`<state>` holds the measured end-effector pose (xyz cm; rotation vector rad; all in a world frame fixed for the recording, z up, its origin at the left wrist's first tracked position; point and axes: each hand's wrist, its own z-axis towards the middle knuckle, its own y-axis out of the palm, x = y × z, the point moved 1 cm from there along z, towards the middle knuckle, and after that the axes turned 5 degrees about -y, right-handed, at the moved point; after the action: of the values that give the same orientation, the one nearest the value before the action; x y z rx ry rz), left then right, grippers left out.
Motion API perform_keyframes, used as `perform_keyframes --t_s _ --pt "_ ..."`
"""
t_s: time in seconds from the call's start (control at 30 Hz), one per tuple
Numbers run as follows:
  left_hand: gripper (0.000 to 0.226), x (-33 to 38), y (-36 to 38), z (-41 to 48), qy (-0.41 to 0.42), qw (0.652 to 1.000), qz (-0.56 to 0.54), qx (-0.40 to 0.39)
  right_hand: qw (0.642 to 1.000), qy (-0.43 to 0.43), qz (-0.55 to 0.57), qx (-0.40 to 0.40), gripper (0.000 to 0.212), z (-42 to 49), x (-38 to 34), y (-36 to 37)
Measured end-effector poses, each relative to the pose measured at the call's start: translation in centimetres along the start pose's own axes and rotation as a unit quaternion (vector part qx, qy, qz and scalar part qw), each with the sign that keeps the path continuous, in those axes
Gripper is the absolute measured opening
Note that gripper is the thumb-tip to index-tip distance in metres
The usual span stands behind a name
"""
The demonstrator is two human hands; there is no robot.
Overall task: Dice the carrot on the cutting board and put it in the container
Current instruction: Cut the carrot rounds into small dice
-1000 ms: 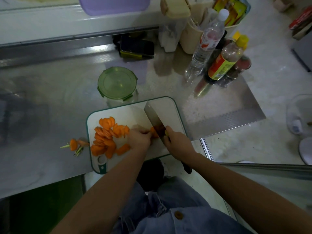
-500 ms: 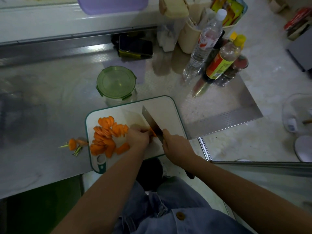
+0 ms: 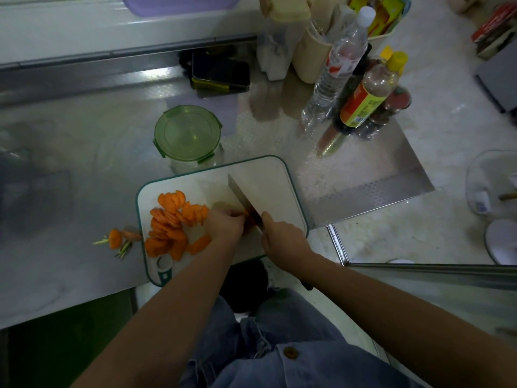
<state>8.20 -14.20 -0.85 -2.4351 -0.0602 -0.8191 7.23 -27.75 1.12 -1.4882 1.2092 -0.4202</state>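
Carrot stub [image 3: 247, 214]: one piece, near the front edge of the one cutting board [image 3: 268, 177], mostly hidden under my left hand [image 3: 225, 226], whose curled fingers pin it. Right hand [image 3: 282, 239] is wrapped round the handle of the one knife [image 3: 242, 196], blade against the stub. Slices [image 3: 172, 222]: one overlapping heap on the board's left half, can't count them. Two offcuts [image 3: 119, 238] on the worktop [image 3: 84, 169], just off the board's left edge. One container [image 3: 187, 133], green lid on, at the board's back edge.
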Motion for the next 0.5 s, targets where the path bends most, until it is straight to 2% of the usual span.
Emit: perform_keyframes --t_s 0.23,0.33,0.5 --pt "0.016 -0.3 0.0 0.1 0.031 0.999 0.025 -0.010 0.998 -0.019 -0.017 0.060 0.028 -0.3 0.5 0.3" --pt "0.017 -0.7 -0.1 0.2 0.065 0.997 0.047 -0.012 0.995 -0.048 0.018 0.088 0.029 -0.3 1.0 -0.7" --pt "0.016 -1.0 -1.0 0.1 0.183 0.977 0.110 0.014 0.992 -0.056 0.039 0.110 0.029 -0.5 2.2 -1.8"
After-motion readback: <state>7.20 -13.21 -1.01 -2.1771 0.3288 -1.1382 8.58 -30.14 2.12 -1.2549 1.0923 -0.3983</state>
